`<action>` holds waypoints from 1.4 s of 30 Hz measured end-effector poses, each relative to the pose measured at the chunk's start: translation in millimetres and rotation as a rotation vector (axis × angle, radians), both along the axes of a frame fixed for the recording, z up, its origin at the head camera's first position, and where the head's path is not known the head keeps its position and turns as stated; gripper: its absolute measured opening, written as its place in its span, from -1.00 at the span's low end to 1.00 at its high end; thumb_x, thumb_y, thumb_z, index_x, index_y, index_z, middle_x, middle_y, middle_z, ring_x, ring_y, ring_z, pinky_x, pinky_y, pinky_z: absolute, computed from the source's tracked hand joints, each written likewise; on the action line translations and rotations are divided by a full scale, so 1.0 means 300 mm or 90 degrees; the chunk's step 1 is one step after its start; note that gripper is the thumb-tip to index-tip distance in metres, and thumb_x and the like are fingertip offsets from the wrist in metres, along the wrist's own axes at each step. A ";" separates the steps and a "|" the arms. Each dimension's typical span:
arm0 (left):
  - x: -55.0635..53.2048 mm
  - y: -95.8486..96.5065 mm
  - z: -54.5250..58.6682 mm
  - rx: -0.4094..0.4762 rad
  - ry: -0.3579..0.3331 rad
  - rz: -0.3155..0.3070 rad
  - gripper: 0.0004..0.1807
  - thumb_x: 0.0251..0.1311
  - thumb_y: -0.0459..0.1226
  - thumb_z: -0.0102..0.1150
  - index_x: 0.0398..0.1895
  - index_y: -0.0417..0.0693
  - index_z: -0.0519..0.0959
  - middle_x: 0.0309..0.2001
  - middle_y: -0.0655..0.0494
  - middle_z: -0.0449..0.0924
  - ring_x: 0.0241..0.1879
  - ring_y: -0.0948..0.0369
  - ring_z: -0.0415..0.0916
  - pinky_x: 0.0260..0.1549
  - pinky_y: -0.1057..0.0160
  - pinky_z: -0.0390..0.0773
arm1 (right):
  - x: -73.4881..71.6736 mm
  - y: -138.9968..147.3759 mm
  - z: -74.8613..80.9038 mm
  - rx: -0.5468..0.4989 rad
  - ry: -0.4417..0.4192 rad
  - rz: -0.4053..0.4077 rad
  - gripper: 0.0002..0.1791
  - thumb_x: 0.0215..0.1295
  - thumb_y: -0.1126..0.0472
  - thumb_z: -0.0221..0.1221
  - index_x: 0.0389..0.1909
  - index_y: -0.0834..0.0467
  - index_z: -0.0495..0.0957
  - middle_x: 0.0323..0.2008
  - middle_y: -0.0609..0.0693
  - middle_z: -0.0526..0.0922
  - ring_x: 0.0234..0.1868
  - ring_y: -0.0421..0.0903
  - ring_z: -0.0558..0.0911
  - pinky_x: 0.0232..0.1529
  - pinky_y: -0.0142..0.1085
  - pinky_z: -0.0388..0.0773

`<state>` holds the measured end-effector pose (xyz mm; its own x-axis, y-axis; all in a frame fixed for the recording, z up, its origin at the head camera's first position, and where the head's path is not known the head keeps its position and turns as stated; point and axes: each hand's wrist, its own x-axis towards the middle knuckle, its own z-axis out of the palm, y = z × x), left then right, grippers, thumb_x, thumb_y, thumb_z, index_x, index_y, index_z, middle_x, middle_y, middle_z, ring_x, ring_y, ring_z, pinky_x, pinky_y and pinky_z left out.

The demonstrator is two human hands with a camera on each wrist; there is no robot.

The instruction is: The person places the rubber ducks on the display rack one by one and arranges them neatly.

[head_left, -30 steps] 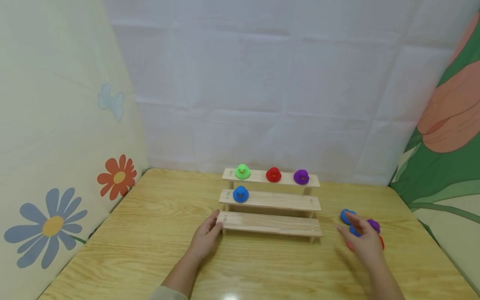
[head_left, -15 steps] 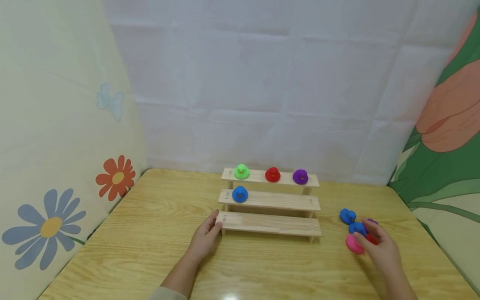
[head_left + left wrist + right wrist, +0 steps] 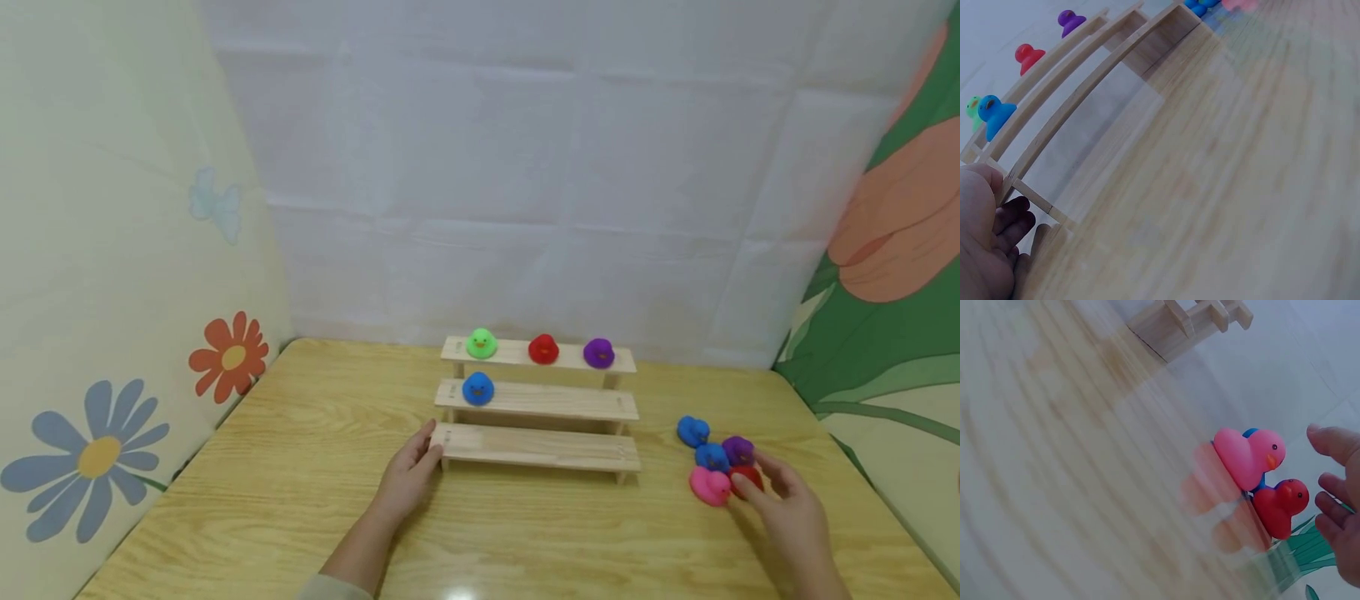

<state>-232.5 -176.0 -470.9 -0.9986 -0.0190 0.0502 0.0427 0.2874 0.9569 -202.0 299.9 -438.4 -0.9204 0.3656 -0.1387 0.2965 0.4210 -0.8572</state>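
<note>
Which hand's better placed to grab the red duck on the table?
Right, I'd say: the right hand is open right beside the red duck. The left hand holds the far end of the wooden stand, well away.

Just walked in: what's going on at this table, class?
A person's left hand holds a wooden stand by the left end of its bottom step; their right hand hovers over a loose red duck on the table, not gripping it. Beside that sit a pink duck, a loose purple duck and two blue ducks. On the stand, a green duck, another red duck and another purple duck line the top step, and a lone blue duck sits on the middle step.
</note>
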 end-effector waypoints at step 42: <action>0.001 -0.003 -0.003 -0.012 0.012 -0.011 -0.39 0.49 -0.23 -0.08 0.49 -0.30 0.10 0.40 -0.33 0.26 0.41 -0.16 0.23 0.39 -0.11 0.28 | -0.028 0.032 -0.090 0.097 -0.011 0.001 -0.18 0.34 -0.04 0.20 0.43 0.33 0.14 0.37 0.44 0.21 0.36 0.37 0.24 0.37 0.22 0.23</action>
